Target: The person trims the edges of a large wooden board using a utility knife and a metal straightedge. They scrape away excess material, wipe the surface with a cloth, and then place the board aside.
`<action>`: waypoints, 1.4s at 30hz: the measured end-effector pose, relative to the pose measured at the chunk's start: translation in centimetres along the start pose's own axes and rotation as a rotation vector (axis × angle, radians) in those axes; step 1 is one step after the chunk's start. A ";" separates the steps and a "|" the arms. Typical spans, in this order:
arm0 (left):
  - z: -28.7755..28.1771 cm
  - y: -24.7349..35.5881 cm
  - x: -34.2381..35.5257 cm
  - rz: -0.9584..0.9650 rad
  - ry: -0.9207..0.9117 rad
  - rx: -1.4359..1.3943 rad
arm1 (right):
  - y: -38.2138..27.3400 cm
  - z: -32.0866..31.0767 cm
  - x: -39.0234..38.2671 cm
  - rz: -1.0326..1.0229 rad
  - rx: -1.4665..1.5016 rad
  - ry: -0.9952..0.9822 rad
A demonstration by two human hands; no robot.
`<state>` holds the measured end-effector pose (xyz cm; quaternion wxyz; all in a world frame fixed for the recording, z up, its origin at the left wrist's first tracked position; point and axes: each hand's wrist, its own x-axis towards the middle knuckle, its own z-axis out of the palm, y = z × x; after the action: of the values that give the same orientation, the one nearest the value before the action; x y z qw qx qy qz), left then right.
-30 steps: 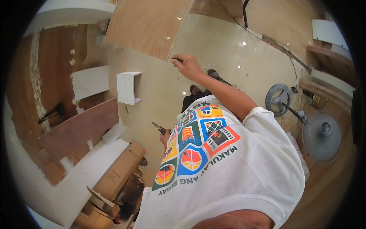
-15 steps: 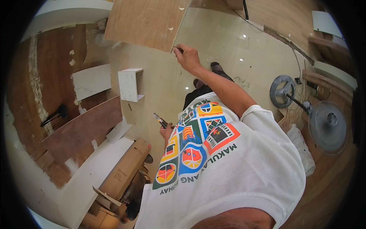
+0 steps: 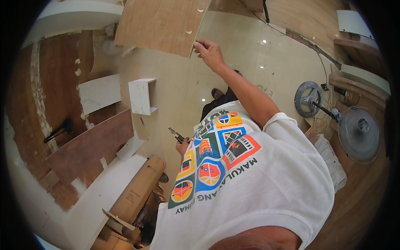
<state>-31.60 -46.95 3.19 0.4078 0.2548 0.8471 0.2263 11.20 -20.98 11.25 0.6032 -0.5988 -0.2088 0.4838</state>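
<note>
My left hand [image 3: 181,146] is closed round a utility knife [image 3: 175,133] beside my white printed shirt, with the knife pointing up and forward. My right arm reaches forward, and my right hand [image 3: 209,53] pinches the right edge of a large light-brown plywood panel [image 3: 156,27] near its lower corner. The panel reaches out of view at the top and has small pale marks along that edge. Part of my left hand is hidden behind the shirt.
Below me are pale floor tiles [image 3: 271,56] and a small white box [image 3: 139,96]. At left lie a reddish board [image 3: 87,148], white panels [image 3: 100,91] and cardboard [image 3: 137,185]. At right are a stand fan [image 3: 359,134], a cable [image 3: 323,71] and wooden boards [image 3: 356,89].
My right hand has moved a little forward and to the right with the panel's lower corner. My shoes show less behind the arm. My left hand still holds the knife.
</note>
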 end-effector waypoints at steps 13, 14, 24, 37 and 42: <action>2.0 2.4 0.2 0.072 -0.052 0.156 | 1.1 -1.5 1.3 0.226 0.496 -0.163; 2.0 2.7 0.2 0.066 -0.056 0.141 | 0.8 -1.4 1.7 0.223 0.499 -0.137; 1.1 1.5 1.0 0.132 -0.139 0.246 | 2.4 0.0 2.8 0.378 0.837 -0.223; 3.8 7.5 -4.5 -0.028 -0.070 0.010 | -2.7 0.3 1.5 0.416 0.747 -0.326; 2.3 3.8 -3.0 -0.022 -0.063 -0.011 | -4.5 -0.2 0.0 0.406 0.611 -0.228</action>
<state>-27.23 -45.44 5.86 0.4383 0.2503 0.8352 0.2184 12.84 -20.20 15.32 0.6185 -0.3630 0.0022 0.6969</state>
